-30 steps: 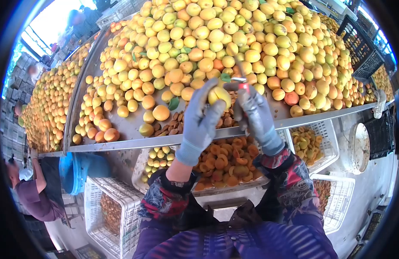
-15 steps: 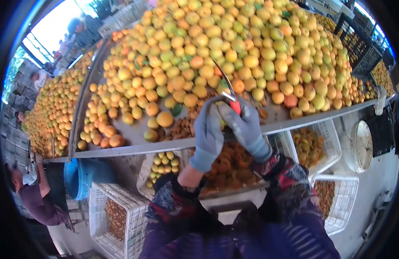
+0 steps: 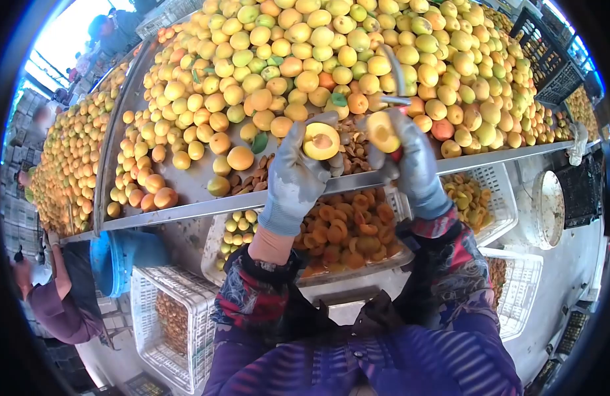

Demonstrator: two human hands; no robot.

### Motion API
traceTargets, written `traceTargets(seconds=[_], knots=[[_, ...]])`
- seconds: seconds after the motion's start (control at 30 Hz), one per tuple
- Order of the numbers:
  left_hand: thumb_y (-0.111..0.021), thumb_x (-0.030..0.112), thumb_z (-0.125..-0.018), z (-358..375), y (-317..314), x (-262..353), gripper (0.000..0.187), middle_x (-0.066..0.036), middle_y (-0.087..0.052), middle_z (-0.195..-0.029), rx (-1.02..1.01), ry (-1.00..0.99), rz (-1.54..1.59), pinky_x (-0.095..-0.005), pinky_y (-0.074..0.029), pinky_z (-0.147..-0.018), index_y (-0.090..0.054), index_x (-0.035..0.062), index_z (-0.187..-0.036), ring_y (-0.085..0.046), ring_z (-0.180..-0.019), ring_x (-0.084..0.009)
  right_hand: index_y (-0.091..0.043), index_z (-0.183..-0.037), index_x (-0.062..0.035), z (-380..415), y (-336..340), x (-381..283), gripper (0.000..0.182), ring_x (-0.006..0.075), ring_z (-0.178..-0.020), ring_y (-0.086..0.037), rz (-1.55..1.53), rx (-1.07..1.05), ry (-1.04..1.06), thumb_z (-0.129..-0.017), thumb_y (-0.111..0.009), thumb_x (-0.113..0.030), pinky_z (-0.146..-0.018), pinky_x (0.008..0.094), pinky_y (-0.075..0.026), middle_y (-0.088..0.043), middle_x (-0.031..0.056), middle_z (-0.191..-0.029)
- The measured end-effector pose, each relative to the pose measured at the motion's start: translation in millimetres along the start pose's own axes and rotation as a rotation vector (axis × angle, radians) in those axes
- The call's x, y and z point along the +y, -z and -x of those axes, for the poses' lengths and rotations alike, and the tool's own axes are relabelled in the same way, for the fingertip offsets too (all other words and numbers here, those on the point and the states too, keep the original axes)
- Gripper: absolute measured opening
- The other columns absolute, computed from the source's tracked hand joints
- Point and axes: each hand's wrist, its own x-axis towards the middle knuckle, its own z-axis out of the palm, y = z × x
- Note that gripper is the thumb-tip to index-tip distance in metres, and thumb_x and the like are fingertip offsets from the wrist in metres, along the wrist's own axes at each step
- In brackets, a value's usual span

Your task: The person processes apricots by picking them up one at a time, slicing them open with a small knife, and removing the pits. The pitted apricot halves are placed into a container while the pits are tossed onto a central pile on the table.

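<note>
"Apricot halves [image 3: 321, 141] sit one in each hand, by the tabletop [image 3: 194, 177]'s front edge. How would they handle?"

"Light, soft, easily bruised, I'd judge, with slippery cut flesh; best held by skin and rim. The left hand [image 3: 295, 171] pinches one; the right hand [image 3: 414, 162] pinches the other half [image 3: 383, 132], plus a knife [image 3: 399, 74]."

"Which way do they point?"

"Cut faces toward our view. The left looks nearly round; the right's long axis runs near upright."
</note>
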Motion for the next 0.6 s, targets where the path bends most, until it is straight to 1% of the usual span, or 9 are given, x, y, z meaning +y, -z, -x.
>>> traceTargets(seconds=[0.13,0.17,0.2,0.23,0.27,0.3,0.43,0.53,0.6], knots=[[-0.048,0.024,-0.094,2.0,-1.5,2.9,0.042,-0.01,-0.06,-0.098,-0.079,-0.025,-0.058,-0.0346,-0.048,-0.069,-0.048,-0.0013,-0.127,-0.059,-0.075,-0.0212,-0.058,-0.107,-0.0031,18.5,75.4,-27.9,0.05,0.0044,-0.034,-0.039,0.432,0.118,0.267,-0.095,-0.038,-0.048,-0.032,0.0186,-0.028,-0.055,0.0015,-0.057],[-0.05,0.018,-0.092,2.6,-1.9,2.6,0.041,-0.01,-0.059,-0.101,-0.097,-0.059,-0.123,-0.0352,-0.05,-0.071,-0.047,-0.0008,-0.129,-0.06,-0.078,-0.0218,-0.056,-0.112,-0.0012,25.2,122.0,-18.5,0.047,0.0038,-0.035,-0.039,1.015,0.248,0.553,-0.096,-0.04,-0.043,-0.034,0.0189,-0.027,-0.055,0.0012,-0.058],[-0.05,0.018,-0.092,2.8,-1.9,2.7,0.041,-0.01,-0.059,-0.101,-0.1,-0.061,-0.117,-0.0352,-0.05,-0.071,-0.047,-0.0008,-0.129,-0.06,-0.078,-0.0218,-0.056,-0.112,-0.0004,41.9,128.3,-29.8,0.042,0.0036,-0.036,-0.037,0.873,0.281,0.533,-0.097,-0.041,-0.038,-0.035,0.0181,-0.026,-0.056,0.0015,-0.059],[-0.051,0.012,-0.09,2.9,-1.9,3.4,0.043,-0.01,-0.059,-0.101,-0.106,-0.066,-0.144,-0.0351,-0.051,-0.072,-0.045,0.0003,-0.131,-0.061,-0.081,-0.0218,-0.056,-0.115,0.0036,64.1,142.2,-52.4,0.046,0.0251,-0.075,-0.062,0.769,0.27,0.246,-0.07,-0.056,0.013,-0.063,0.0316,-0.051,-0.062,0.0163,-0.108],[-0.052,0.007,-0.087,3.1,-2.3,3.5,0.046,-0.01,-0.059,-0.102,-0.111,-0.071,-0.172,-0.0349,-0.052,-0.074,-0.044,0.0014,-0.132,-0.062,-0.083,-0.0218,-0.056,-0.114,0.0033,74.7,166.8,-48.9,0.036,0.0153,-0.065,-0.058,1.032,0.293,0.384,-0.078,-0.059,0.005,-0.054,0.0266,-0.047,-0.063,0.0117,-0.094],[-0.052,0.007,-0.087,3.1,-3.3,3.3,0.046,-0.01,-0.059,-0.102,-0.113,-0.072,-0.169,-0.0349,-0.052,-0.074,-0.044,0.0014,-0.132,-0.062,-0.083,-0.0218,-0.057,-0.115,0.0026,87.8,156.6,-56.9,0.029,0.0082,-0.06,-0.053,0.562,0.442,0.183,-0.089,-0.056,-0.01,-0.049,0.0231,-0.042,-0.06,0.0081,-0.083],[-0.052,0.002,-0.086,3.7,-6.9,-2.1,0.05,-0.008,-0.058,-0.103,-0.147,-0.143,-0.225,-0.0317,-0.05,-0.075,-0.041,0.0036,-0.136,-0.061,-0.087,-0.019,-0.056,-0.118,0.0018,114.7,245.6,-5.9,0.034,0.0054,-0.058,-0.049,0.909,0.579,-0.049,-0.094,-0.05,-0.021,-0.049,0.0216,-0.04,-0.058,0.0048,-0.075],[-0.051,0.003,-0.087,4.4,-12.4,-5.9,0.051,-0.007,-0.057,-0.101,-0.14,-0.19,-0.296,-0.0295,-0.046,-0.075,-0.04,0.0026,-0.137,-0.057,-0.083,-0.016,-0.055,-0.119,0.0027,108.0,245.9,6.8,0.033,0.0072,-0.052,-0.048,0.824,0.727,0.034,-0.095,-0.048,-0.019,-0.046,0.0219,-0.039,-0.057,0.0023,-0.069],[-0.051,0.002,-0.086,7.0,-16.4,-7.8,0.052,-0.007,-0.057,-0.098,-0.127,-0.195,-0.327,-0.0284,-0.045,-0.074,-0.04,0.0016,-0.137,-0.055,-0.08,-0.0149,-0.058,-0.102,-0.0025,84.5,172.8,-18.9,0.025,0.0062,-0.044,-0.041,0.547,0.784,0.541,-0.096,-0.046,-0.024,-0.041,0.0209,-0.032,-0.049,-0.003,-0.059]])
